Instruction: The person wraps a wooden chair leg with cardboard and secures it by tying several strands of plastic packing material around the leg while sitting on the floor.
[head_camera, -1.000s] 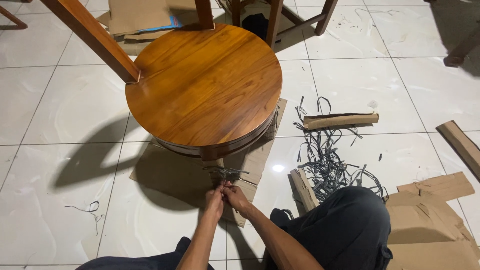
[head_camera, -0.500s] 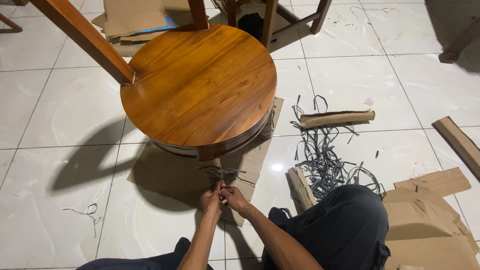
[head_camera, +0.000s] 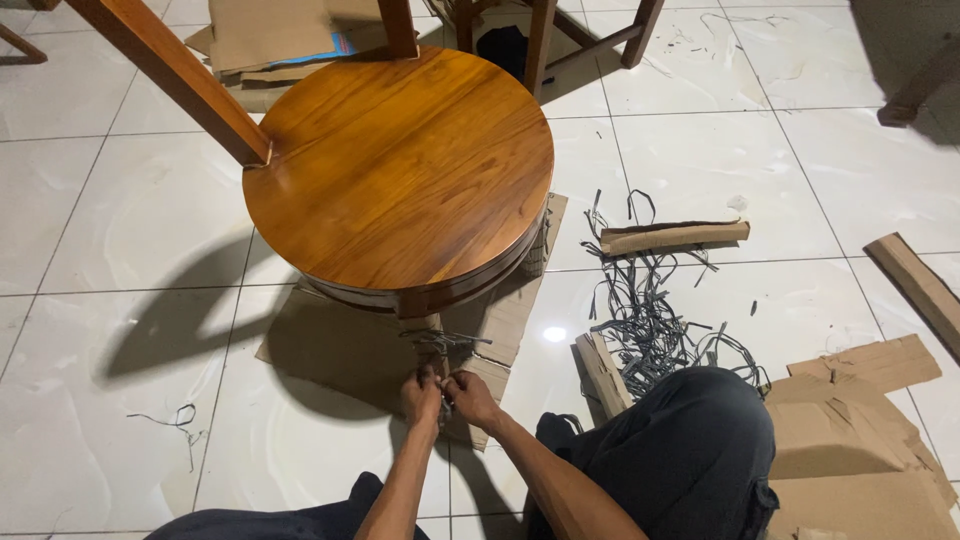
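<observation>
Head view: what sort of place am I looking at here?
Probably a furniture workshop or packing area: a round wooden stool on flattened cardboard, cut grey straps strewn over white floor tiles, more wooden legs behind.

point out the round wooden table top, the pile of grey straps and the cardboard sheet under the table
round wooden table top (head_camera: 400, 170), head view, middle of the polished top face
pile of grey straps (head_camera: 645, 310), head view, dense middle of the tangle
cardboard sheet (head_camera: 340, 345), head view, bare shadowed part left of the hands
</observation>
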